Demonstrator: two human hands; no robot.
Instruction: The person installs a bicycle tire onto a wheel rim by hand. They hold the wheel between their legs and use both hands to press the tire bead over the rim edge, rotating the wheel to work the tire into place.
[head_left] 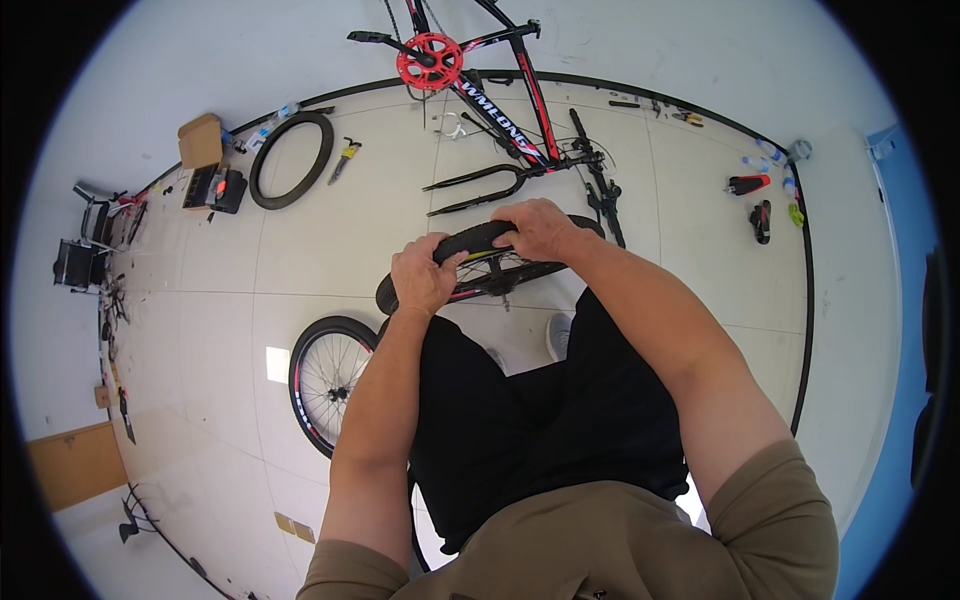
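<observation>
A bicycle wheel (573, 262) with a black tyre (472, 239) stands in front of my knees, its spokes and hub showing below my hands. My left hand (425, 274) is closed round the tyre on the left, thumb pressing inward along the edge. On the upper right of the same tyre, my right hand (538, 230) grips with its fingers over the tread. A yellow strip shows between tyre and rim near the hands. Part of the wheel's right side lies behind my right forearm.
Beyond the wheel, a black and red bicycle frame (527, 95) with fork and handlebar leans by the wall. Left of my legs lies a second wheel (335, 385). A loose tyre (292, 160), an open box (201, 150), and a saddle (761, 222) rest on the floor.
</observation>
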